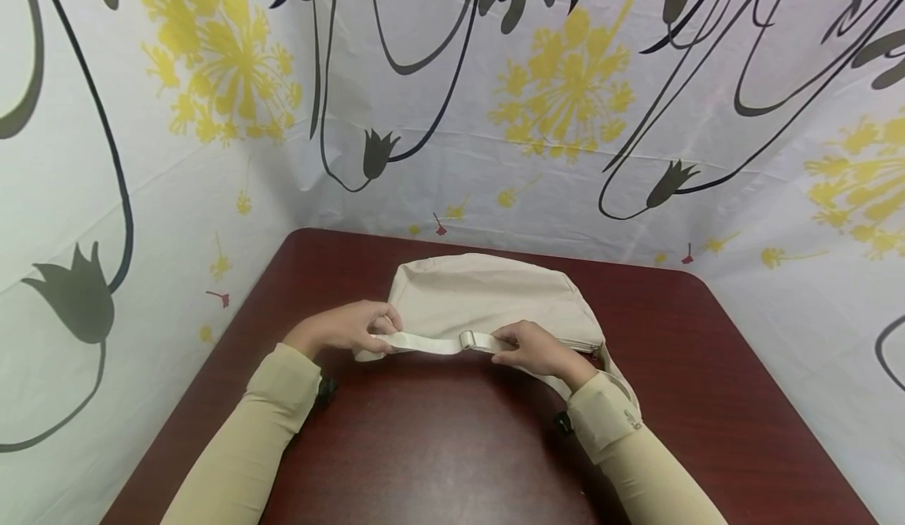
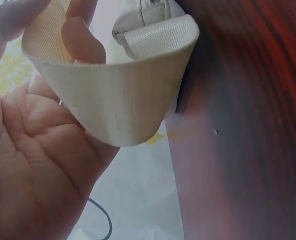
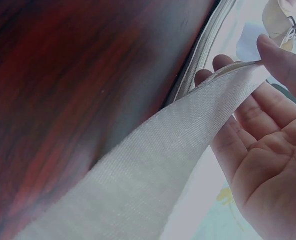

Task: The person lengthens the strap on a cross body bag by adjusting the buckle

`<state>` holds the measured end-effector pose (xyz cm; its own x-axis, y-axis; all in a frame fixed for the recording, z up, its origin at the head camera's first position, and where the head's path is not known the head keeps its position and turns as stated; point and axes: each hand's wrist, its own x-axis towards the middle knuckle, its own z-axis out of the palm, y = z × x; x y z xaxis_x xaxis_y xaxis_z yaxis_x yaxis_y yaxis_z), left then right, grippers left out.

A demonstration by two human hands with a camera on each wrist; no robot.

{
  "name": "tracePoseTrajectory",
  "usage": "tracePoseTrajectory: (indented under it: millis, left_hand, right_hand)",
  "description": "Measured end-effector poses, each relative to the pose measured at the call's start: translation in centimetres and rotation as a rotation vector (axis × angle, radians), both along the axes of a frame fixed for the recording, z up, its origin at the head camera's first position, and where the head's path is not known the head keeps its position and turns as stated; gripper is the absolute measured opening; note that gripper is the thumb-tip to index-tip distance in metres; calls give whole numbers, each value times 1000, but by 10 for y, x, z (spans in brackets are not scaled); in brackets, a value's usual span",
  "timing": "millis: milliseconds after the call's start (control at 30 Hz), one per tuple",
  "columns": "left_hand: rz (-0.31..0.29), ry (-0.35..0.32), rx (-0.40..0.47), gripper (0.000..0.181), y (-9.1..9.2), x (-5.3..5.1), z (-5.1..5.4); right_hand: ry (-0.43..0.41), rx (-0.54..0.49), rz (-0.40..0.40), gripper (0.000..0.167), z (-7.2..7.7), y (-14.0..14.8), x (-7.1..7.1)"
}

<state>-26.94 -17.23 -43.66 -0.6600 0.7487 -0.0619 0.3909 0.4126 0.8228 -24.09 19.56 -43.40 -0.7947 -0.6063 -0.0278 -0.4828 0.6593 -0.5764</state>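
Note:
A cream fabric bag (image 1: 488, 297) lies on the table, its zipper (image 1: 580, 346) along the near edge. Its webbing strap (image 1: 431, 344) stretches in front of it between both hands, with a metal slide buckle (image 1: 468, 340) midway. My left hand (image 1: 357, 326) pinches the strap at the left; in the left wrist view the strap (image 2: 112, 100) bends in a loop beside the palm. On the other side of the buckle, my right hand (image 1: 533, 348) pinches the strap between thumb and fingers. The right wrist view shows the strap (image 3: 148, 145) running from the fingertips toward the camera.
The dark red wooden table (image 1: 410, 446) extends around the bag. Behind it and at both sides hangs a white cloth (image 1: 438, 116) with yellow and grey flower prints. Dark devices show at the left wrist (image 1: 327, 390) and the right wrist (image 1: 563, 423).

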Motion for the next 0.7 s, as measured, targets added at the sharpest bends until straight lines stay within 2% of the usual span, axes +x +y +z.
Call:
tracePoseTrajectory:
  millis: [267, 400, 500, 567, 700]
  left_hand:
    - [11, -24, -20, 33, -4, 0, 2]
    - [19, -53, -36, 33, -5, 1, 3]
    - [16, -25, -37, 37, -2, 5, 7]
    - [16, 21, -36, 42, 4, 9, 12]
    - [51, 110, -43, 53, 28, 17, 16]
  right_hand:
    - [5, -12, 6, 32, 1, 1, 0]
    - [8, -24, -7, 22, 0, -1, 1]
    - [16, -41, -5, 10, -1, -6, 3]
    - [30, -51, 4, 7, -1, -9, 3]
    - [58, -61, 16, 8, 0, -17, 6]
